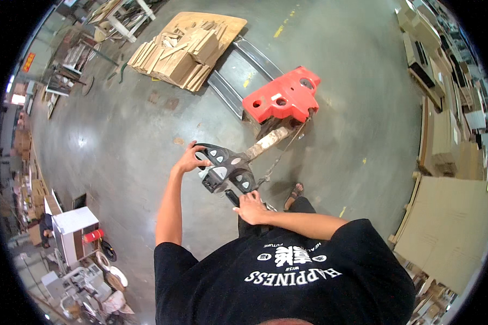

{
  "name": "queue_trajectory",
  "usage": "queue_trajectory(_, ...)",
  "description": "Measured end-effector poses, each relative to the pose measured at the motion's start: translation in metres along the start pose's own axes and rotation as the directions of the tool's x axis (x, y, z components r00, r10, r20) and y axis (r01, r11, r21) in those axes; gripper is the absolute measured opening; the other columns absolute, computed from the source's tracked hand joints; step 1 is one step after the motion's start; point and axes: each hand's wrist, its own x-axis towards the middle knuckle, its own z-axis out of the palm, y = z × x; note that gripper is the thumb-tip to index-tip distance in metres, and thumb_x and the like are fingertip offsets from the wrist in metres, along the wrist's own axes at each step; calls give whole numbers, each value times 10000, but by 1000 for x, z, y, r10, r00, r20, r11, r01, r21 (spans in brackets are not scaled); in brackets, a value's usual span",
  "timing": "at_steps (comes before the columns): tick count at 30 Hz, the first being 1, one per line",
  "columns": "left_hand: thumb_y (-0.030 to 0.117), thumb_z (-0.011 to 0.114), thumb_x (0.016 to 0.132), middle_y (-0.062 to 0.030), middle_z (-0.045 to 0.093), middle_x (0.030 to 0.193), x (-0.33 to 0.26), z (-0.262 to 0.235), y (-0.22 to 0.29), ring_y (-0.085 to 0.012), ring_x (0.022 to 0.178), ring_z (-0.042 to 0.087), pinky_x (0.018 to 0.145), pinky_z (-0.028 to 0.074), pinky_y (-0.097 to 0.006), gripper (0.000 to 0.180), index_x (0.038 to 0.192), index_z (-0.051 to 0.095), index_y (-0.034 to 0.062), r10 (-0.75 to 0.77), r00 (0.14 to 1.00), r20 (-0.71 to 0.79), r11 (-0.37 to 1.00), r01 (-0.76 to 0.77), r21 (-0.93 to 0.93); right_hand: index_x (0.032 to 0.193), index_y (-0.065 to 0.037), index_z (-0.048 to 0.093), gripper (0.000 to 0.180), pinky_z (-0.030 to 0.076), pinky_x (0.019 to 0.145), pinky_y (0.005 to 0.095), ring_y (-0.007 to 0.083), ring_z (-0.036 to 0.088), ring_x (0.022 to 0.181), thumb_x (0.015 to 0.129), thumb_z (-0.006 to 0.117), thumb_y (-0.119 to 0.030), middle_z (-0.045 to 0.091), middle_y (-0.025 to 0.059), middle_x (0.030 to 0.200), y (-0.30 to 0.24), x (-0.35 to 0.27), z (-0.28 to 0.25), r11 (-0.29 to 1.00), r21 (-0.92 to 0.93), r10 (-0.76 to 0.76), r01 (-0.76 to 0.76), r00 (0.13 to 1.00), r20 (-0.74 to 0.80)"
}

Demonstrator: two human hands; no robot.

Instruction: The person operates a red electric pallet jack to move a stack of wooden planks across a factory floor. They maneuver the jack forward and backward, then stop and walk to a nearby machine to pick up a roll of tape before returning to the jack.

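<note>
Gripping the black loop handle [226, 165] of a hand pallet jack, the person stands just behind it, both arms reaching forward from the lower edge of the view.

Left hand [188, 161]: fingers curled and clamped around the left end of the handle loop.

Right hand [251, 208]: fingers folded shut over the near right part of the handle, just behind the loop. What exactly sits under the palm is hidden.

The handle tops a worn, pale tiller shaft [269, 141] that slopes away from the person to the jack's red pump housing [283, 101]. A thin chain or cable hangs alongside the shaft on its right. Beyond the red housing, two grey steel forks [238, 73] run up-left along the concrete floor [119, 135].

All places below are given relative to the red housing:
- Up-left, at the far end of the forks: a flat wooden pallet board carrying a stack of cut cardboard pieces [181, 54]. The forks reach under its near edge.
- Far right: rows of stacked flat cardboard sheets [450, 216] and more boxed stock along the wall.
- Far lower-left: a white cabinet [76, 230] with a red object beside it, cluttered gear around.
- Directly below, near the handle: the person's sandalled foot [295, 193] on the floor, just right of the right hand.
- Upper-left, beyond the cardboard stack: white-framed tables or racks, too small to resolve.

Person wears a black T-shirt with white print.
</note>
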Motion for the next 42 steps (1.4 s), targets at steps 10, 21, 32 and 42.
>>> queue_trajectory(10, 475, 921, 731, -240, 262, 1667, 53, -21, 33, -382, 1484, 404, 1146, 445, -460, 822, 1376, 652, 40, 3, 999, -42, 998, -6, -61, 1202, 78, 585, 564, 271, 1155, 564, 388, 564, 1240, 1019, 555, -454, 673, 241, 1183, 51, 30, -43, 999, -4, 36, -37, 986, -163)
queue_trajectory(21, 664, 533, 981, -149, 479, 1541, 88, 11, 93, -417, 1524, 275, 1211, 122, -670, 627, 1308, 719, 162, 168, 961, -221, 887, -50, 459, 1258, -12, 589, 555, 320, 1120, 538, 367, 515, 1281, 977, 629, -490, 600, 206, 1293, 133, 39, -99, 956, 33, 273, -292, 840, -468)
queue_trajectory(32, 833, 317, 960, -267, 731, 1043, 121, 109, 255, -447, 1026, 695, 882, 538, -531, 926, 992, 757, 19, 327, 897, 297, 879, -404, 252, 1396, -121, 578, 542, 266, 1208, 533, 394, 341, 1464, 930, 720, -358, 376, 172, 1557, 229, -81, -145, 799, 305, 557, -519, 445, -702)
queue_trajectory(42, 864, 315, 938, -201, 724, 819, 120, 207, 388, -370, 866, 725, 827, 540, -499, 984, 769, 704, -24, 305, 885, 352, 952, -288, -103, 1564, -115, 432, 707, 258, 1239, 477, 379, 308, 1508, 1060, 470, -610, 353, 204, 1621, 359, -144, -244, 670, 630, 742, -394, 330, -583)
